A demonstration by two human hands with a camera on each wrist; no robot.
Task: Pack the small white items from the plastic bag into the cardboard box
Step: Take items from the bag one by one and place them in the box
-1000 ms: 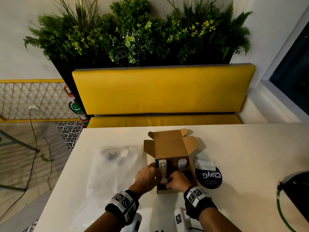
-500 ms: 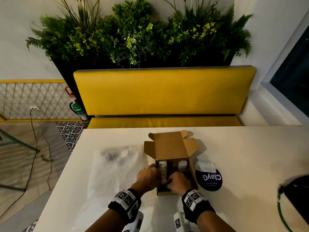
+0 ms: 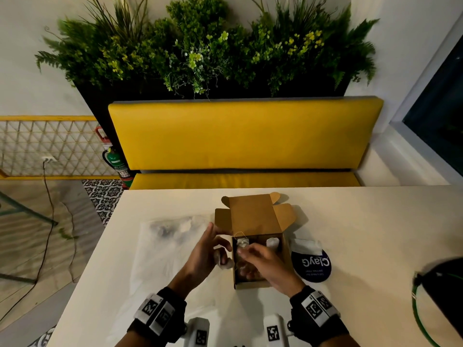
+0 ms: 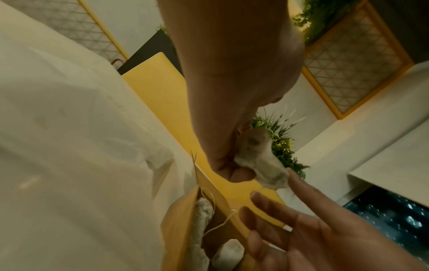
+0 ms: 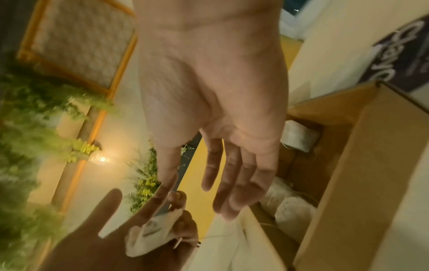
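The left hand (image 3: 204, 254) pinches a white item (image 3: 223, 259) just left of the open box (image 3: 253, 214); more white items lie inside. The right hand (image 3: 269, 265) hovers over the box, fingers loose, holding nothing. A dark round card (image 3: 312, 266) beside the box reads "ClayG". The bag (image 3: 160, 246) lies left.

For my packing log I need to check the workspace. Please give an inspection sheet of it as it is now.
Surface: pale white table.
Job's things: open brown cardboard box with small white pouches inside; clear plastic bag flat to its left.
Clutter: round dark blue ClayG card right of the box; dark object with green cord at the right edge.
Hands: left hand holds one small white pouch beside the box; right hand open over the box.
Cables: black cable on the floor.
Surroundings: yellow bench, green plants, fire extinguisher.
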